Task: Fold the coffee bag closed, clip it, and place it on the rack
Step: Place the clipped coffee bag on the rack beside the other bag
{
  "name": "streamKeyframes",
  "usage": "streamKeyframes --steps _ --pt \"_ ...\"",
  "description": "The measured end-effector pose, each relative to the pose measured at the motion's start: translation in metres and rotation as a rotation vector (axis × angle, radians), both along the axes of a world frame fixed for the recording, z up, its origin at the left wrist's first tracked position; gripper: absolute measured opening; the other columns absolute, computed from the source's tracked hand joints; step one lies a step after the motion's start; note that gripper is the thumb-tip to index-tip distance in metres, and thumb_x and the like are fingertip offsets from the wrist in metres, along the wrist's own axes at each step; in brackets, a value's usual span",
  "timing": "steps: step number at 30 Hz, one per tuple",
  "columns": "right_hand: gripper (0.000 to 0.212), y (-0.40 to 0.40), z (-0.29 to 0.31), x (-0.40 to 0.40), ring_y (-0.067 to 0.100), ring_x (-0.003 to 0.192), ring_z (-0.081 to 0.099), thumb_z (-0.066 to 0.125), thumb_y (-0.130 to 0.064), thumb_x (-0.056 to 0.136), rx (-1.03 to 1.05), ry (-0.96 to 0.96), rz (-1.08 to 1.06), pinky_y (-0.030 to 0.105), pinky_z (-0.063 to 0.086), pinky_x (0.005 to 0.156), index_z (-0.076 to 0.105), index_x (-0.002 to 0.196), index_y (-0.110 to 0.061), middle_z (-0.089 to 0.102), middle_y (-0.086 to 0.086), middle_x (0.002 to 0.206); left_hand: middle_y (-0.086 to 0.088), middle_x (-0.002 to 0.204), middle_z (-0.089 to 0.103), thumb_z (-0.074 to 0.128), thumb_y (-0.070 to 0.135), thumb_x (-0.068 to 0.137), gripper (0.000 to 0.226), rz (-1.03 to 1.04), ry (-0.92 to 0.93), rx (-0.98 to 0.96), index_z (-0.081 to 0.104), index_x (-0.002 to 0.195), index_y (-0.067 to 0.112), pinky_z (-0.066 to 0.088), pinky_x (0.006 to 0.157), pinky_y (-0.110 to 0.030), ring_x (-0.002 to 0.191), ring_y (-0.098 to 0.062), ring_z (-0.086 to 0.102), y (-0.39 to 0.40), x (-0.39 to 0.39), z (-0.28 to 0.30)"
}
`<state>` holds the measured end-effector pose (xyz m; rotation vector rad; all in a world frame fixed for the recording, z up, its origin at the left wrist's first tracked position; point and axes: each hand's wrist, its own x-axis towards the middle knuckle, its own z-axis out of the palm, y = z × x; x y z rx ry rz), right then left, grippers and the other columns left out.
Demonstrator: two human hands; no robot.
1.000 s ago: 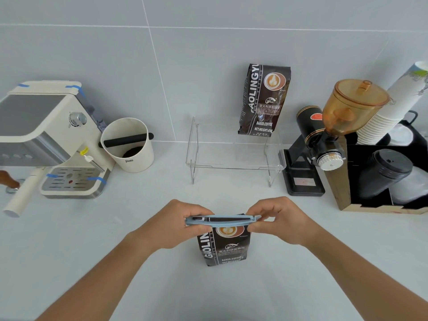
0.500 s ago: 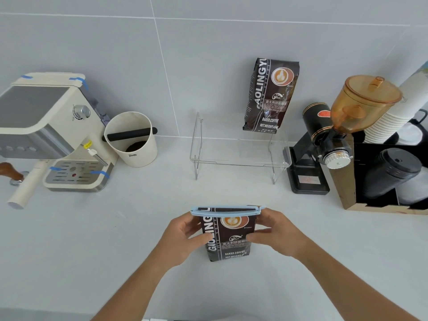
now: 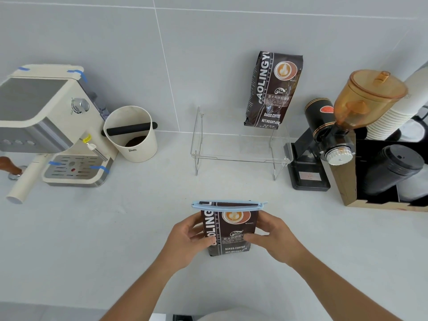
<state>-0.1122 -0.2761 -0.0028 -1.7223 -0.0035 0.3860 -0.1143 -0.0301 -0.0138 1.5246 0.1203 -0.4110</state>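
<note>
Head view, bag: the dark brown foil coffee bag (image 3: 228, 230) stands upright on the pale grey bench (image 3: 92, 239), near the front edge, well apart from the rack.
Head view, clip: a long pale blue plastic clip (image 3: 229, 204) lies across the folded top and overhangs both sides; folding and clipping look done.
Head view, left hand: the left hand (image 3: 185, 242) closes on the bag's left side, thumb on the printed front, fingers (image 3: 193, 230) curled round the edge.
Head view, right hand: the right hand (image 3: 275, 237) closes on the right side likewise, thumb on the front.
Head view, rack: the clear acrylic rack with thin legs (image 3: 240, 149) stands against the wall; a second, matching brown coffee bag (image 3: 273, 89) stands on its right rear part, leaving the left part free.
Step in hand: probably lifting the clipped bag over to the rack.
Doing it well: hold the body, not the clip, keep the bag upright, and set it flat on the free left part, clear of the other bag and the black coffee grinder (image 3: 324, 144).
Risk: the transparent shelf edge is hard to judge; a bag set partly on it may tip.
</note>
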Motion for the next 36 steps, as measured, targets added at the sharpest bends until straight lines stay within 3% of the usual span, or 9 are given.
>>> streamKeyframes --steps 3,5,8,14,20,23,26,31,36 --pt "0.058 0.003 0.012 0.004 0.011 0.113 0.063 0.072 0.007 0.078 0.008 -0.007 -0.016 0.023 0.055 0.076 0.062 0.118 -0.034 0.071 -0.012 0.116 0.006 0.111 0.074 0.072 -0.015 0.071 0.057 0.01 -0.017 -0.022 0.061 0.119 0.014 0.057 0.079 -0.027 0.101 -0.02 0.07 0.001 0.008 0.009" --pt "0.059 0.005 0.026 0.009 0.009 0.111 0.064 0.071 0.007 0.079 0.012 -0.033 -0.026 0.02 0.055 0.073 0.061 0.118 -0.035 0.071 -0.013 0.115 0.008 0.11 0.074 0.074 -0.01 0.068 0.058 0.016 -0.051 -0.024 0.062 0.117 0.017 0.058 0.078 -0.027 0.098 -0.017 0.071 0.003 0.016 0.021" --pt "0.059 0.007 0.047 0.02 0.008 0.11 0.064 0.07 0.008 0.079 0.011 -0.078 -0.039 0.021 0.056 0.073 0.059 0.123 -0.031 0.071 -0.014 0.115 0.011 0.107 0.075 0.076 -0.011 0.067 0.061 0.021 -0.106 -0.021 0.062 0.119 0.018 0.059 0.08 -0.03 0.095 -0.015 0.071 0.004 0.031 0.042" --pt "0.053 0.011 0.096 0.046 0.004 0.106 0.066 0.07 0.003 0.081 -0.013 -0.208 -0.055 0.018 0.056 0.069 0.059 0.125 -0.024 0.072 -0.017 0.11 0.002 0.111 0.074 0.082 0.017 0.055 0.065 0.035 -0.233 -0.058 0.064 0.117 0.022 0.054 0.089 -0.043 0.097 -0.021 0.071 0.006 0.061 0.089" --pt "0.048 0.011 0.146 0.079 0.003 0.107 0.064 0.068 -0.006 0.084 -0.048 -0.33 -0.024 0.024 0.06 0.075 0.059 0.117 -0.04 0.071 -0.023 0.11 0.009 0.105 0.076 0.079 0.008 0.061 0.055 0.007 -0.351 -0.06 0.066 0.109 0.031 0.057 0.076 -0.026 0.092 -0.014 0.072 0.008 0.098 0.137" --pt "0.048 0.012 0.173 0.098 0.0 0.105 0.064 0.069 -0.009 0.084 -0.069 -0.403 -0.002 0.021 0.06 0.075 0.058 0.109 -0.048 0.071 -0.027 0.106 0.007 0.108 0.075 0.081 0.02 0.055 0.055 0.024 -0.407 -0.076 0.068 0.107 0.032 0.056 0.076 -0.027 0.093 -0.017 0.072 0.009 0.119 0.16" --pt "0.047 0.012 0.192 0.122 0.001 0.101 0.066 0.071 -0.01 0.083 -0.088 -0.464 -0.014 0.018 0.058 0.076 0.059 0.115 -0.042 0.072 -0.023 0.107 0.006 0.108 0.075 0.08 0.02 0.057 0.053 0.02 -0.459 -0.083 0.069 0.107 0.033 0.056 0.077 -0.028 0.093 -0.017 0.072 0.01 0.142 0.184" --pt "0.048 0.012 0.213 0.167 0.012 0.104 0.068 0.067 -0.003 0.086 -0.027 -0.506 -0.002 0.025 0.056 0.088 0.058 0.127 -0.024 0.072 -0.01 0.115 0.012 0.106 0.075 0.073 -0.005 0.076 0.051 -0.007 -0.504 -0.008 0.063 0.12 0.019 0.056 0.084 -0.027 0.092 -0.011 0.072 0.011 0.183 0.215" --pt "0.046 0.011 0.209 0.212 0.021 0.112 0.065 0.065 -0.006 0.089 -0.004 -0.467 0.007 0.043 0.054 0.093 0.056 0.128 -0.028 0.07 -0.004 0.121 0.023 0.1 0.074 0.072 0.005 0.08 0.043 -0.007 -0.53 0.137 0.066 0.113 0.032 0.051 0.085 -0.024 0.091 -0.004 0.072 0.008 0.221 0.219"
